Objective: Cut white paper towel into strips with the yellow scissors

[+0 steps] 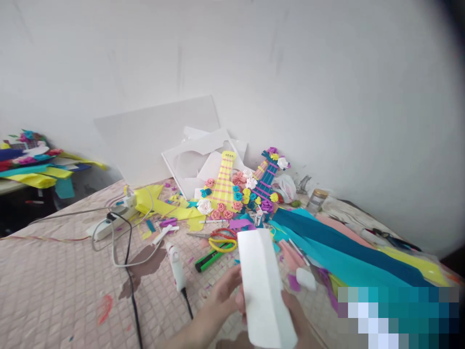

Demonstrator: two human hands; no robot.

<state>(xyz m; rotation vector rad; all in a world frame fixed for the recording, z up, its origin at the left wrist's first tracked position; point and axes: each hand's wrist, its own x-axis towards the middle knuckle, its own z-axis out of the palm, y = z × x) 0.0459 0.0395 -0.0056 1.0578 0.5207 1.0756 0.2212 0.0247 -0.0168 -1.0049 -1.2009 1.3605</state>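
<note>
A long white piece [267, 286], made of what looks like foam board or stiff card with a lengthwise ridge, is held up before me in both hands. My left hand [227, 293] grips its left edge, thumb and fingers closed on it. On the opposite side, my right hand [296, 315] holds the lower right edge, partly hidden behind the piece. Just beyond lie scissors [224, 241] with red and yellow handles and a green box cutter [214, 257]. A white hand tool [176, 266] with a black cord rests left of my left hand.
Guitar-like shapes, one yellow [222, 182] and one blue [267, 179], carry paper flowers and stand against white board offcuts [196, 145]. Crepe paper strips [327, 252] spread along the right. A power strip [111, 225] with trailing cables sits left. A lidded jar [317, 199] stands at the back right.
</note>
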